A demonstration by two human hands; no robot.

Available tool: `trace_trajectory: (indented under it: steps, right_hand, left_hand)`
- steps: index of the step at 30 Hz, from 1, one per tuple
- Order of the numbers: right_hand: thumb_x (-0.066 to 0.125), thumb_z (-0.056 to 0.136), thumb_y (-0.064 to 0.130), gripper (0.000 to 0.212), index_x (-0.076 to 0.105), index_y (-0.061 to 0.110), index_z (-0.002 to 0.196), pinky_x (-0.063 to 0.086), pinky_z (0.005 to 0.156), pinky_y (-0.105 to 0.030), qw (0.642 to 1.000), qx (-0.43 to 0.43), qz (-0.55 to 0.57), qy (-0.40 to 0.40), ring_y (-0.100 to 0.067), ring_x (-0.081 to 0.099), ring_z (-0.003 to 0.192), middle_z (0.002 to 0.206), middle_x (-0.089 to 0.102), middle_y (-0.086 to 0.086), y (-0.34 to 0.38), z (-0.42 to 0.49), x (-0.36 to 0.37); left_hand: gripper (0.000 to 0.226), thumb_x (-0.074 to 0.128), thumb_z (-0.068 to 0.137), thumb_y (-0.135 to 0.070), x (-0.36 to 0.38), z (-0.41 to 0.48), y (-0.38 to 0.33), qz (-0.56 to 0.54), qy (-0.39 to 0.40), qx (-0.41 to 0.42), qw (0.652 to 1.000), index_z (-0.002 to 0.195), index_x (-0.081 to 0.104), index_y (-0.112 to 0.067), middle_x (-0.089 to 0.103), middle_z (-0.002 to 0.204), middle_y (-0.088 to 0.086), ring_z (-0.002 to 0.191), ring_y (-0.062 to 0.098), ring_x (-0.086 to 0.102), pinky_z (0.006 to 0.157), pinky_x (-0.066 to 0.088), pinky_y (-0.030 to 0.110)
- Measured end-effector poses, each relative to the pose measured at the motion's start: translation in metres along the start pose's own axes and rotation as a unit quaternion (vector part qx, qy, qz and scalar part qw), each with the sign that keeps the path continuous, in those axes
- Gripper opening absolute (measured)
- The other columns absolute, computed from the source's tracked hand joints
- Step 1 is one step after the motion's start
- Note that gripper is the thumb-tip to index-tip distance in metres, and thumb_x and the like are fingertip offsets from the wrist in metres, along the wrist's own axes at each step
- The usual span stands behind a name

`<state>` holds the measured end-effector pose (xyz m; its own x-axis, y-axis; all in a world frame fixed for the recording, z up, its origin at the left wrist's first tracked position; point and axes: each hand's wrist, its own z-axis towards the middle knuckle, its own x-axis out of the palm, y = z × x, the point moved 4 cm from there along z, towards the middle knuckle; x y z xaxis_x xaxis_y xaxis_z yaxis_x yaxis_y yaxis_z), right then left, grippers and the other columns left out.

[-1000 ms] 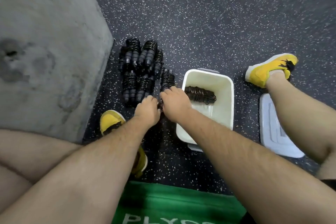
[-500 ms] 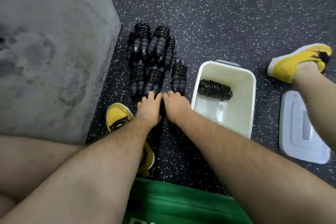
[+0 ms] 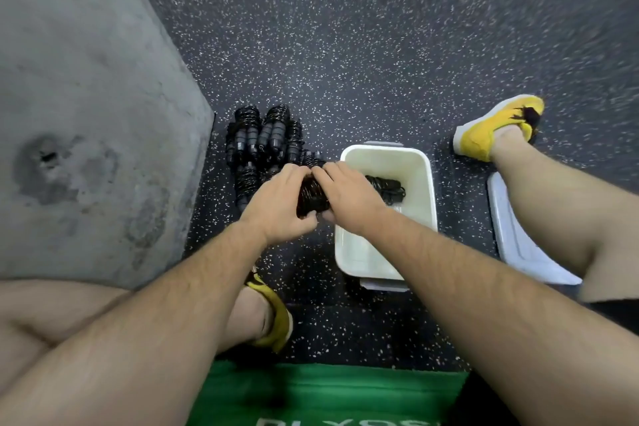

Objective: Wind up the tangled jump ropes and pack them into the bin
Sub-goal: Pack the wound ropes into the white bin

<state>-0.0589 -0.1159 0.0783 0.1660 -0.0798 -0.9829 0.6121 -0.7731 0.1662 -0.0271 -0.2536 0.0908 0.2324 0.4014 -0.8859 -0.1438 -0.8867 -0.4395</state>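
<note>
A wound black jump rope bundle (image 3: 312, 197) is lifted off the floor between my hands. My left hand (image 3: 280, 201) grips its left side and my right hand (image 3: 347, 197) grips its right side, thumbs underneath. Several more wound black ropes (image 3: 262, 138) lie in a pile on the speckled floor just beyond my hands. The white bin (image 3: 422, 169) stands to the right of the pile with one wound rope (image 3: 389, 185) inside, partly hidden by my right hand.
A grey concrete block (image 3: 86, 114) fills the left side beside the pile. The bin's pale lid (image 3: 508, 235) lies on the floor at right, under my leg. My yellow shoes (image 3: 491, 128) sit at right and near my left knee. A green mat edge (image 3: 311, 394) lies nearest me.
Both hands reached down to the near end of the pile, closed round one wound bundle and lifted it toward the bin's left rim.
</note>
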Motion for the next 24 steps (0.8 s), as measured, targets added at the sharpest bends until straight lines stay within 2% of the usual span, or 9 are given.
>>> trace_trajectory:
  steps: [4, 7, 10, 12, 14, 17, 19, 24]
  right_hand:
    - [0.076, 0.073, 0.032, 0.067, 0.048, 0.014, 0.131, 0.036, 0.077, -0.03, 0.998, 0.067, 0.009, 0.006, -0.027, 0.053, 0.1, 0.112, 0.054, -0.005, -0.04, -0.034, -0.012]
    - [0.073, 0.07, 0.034, 0.069, 0.043, 0.018, 0.131, 0.048, 0.083, -0.039, 0.995, 0.097, 0.006, 0.01, -0.028, 0.055, 0.098, 0.117, 0.053, -0.003, -0.065, -0.054, -0.011]
    - [0.068, 0.077, 0.043, 0.083, 0.029, 0.031, 0.149, 0.044, 0.092, -0.039, 0.995, 0.087, -0.033, 0.032, -0.026, 0.056, 0.104, 0.134, 0.05, 0.004, -0.079, -0.07, 0.0]
    - [0.064, 0.081, 0.046, 0.083, 0.025, 0.031, 0.153, 0.039, 0.095, -0.038, 0.992, 0.097, -0.048, 0.057, -0.026, 0.055, 0.108, 0.137, 0.049, 0.004, -0.088, -0.076, 0.013]
    - [0.065, 0.082, 0.043, 0.082, 0.026, 0.027, 0.153, 0.038, 0.095, -0.037, 0.989, 0.127, -0.045, 0.065, -0.027, 0.052, 0.112, 0.134, 0.051, 0.002, -0.096, -0.076, 0.029]
    - [0.067, 0.082, 0.033, 0.079, 0.031, 0.023, 0.151, 0.037, 0.099, -0.038, 0.983, 0.16, -0.039, 0.087, -0.03, 0.047, 0.117, 0.13, 0.054, -0.002, -0.103, -0.071, 0.056]
    - [0.067, 0.081, 0.028, 0.077, 0.032, 0.022, 0.149, 0.039, 0.099, -0.039, 0.979, 0.166, -0.044, 0.114, -0.031, 0.046, 0.117, 0.127, 0.055, -0.004, -0.104, -0.065, 0.074]
    - [0.068, 0.079, 0.015, 0.076, 0.033, 0.019, 0.147, 0.041, 0.094, -0.039, 0.97, 0.178, -0.045, 0.158, -0.029, 0.043, 0.113, 0.128, 0.049, -0.006, -0.098, -0.052, 0.113]
  left_hand:
    - [0.087, 0.076, 0.081, -0.041, 0.012, 0.008, -0.026, 0.0, 0.01, 0.029, 1.0, 0.151, 0.032, -0.013, 0.038, 0.144, 0.004, 0.127, 0.024, 0.046, 0.11, 0.042, 0.043]
    - [0.075, 0.071, 0.088, -0.025, 0.028, 0.017, -0.046, -0.023, 0.03, 0.046, 0.998, 0.152, 0.031, -0.015, 0.043, 0.139, 0.004, 0.126, 0.023, 0.046, 0.107, 0.043, 0.044]
    - [0.077, 0.07, 0.088, -0.022, 0.046, 0.026, -0.057, -0.016, 0.044, 0.063, 0.997, 0.153, 0.031, -0.016, 0.047, 0.142, 0.004, 0.128, 0.023, 0.047, 0.108, 0.043, 0.042]
    - [0.077, 0.073, 0.087, -0.029, 0.058, 0.03, -0.055, 0.0, 0.038, 0.049, 0.998, 0.152, 0.033, -0.017, 0.047, 0.144, 0.001, 0.131, 0.022, 0.046, 0.109, 0.043, 0.04]
    - [0.077, 0.072, 0.087, -0.037, 0.067, 0.032, -0.047, 0.006, 0.029, 0.013, 0.999, 0.151, 0.035, -0.016, 0.042, 0.15, 0.001, 0.139, 0.022, 0.041, 0.115, 0.038, 0.04]
    - [0.085, 0.069, 0.092, -0.041, 0.08, 0.029, -0.034, 0.012, 0.065, -0.026, 0.997, 0.158, 0.024, -0.014, 0.021, 0.165, 0.002, 0.15, 0.021, 0.026, 0.122, 0.029, 0.039]
    - [0.087, 0.067, 0.093, -0.041, 0.085, 0.028, -0.031, 0.01, 0.068, -0.025, 0.997, 0.16, 0.02, -0.014, 0.014, 0.168, 0.0, 0.151, 0.02, 0.026, 0.121, 0.029, 0.039]
    - [0.087, 0.068, 0.093, -0.035, 0.088, 0.03, -0.03, -0.015, 0.055, -0.03, 0.998, 0.16, 0.017, -0.014, 0.012, 0.167, -0.001, 0.147, 0.021, 0.032, 0.118, 0.035, 0.041]
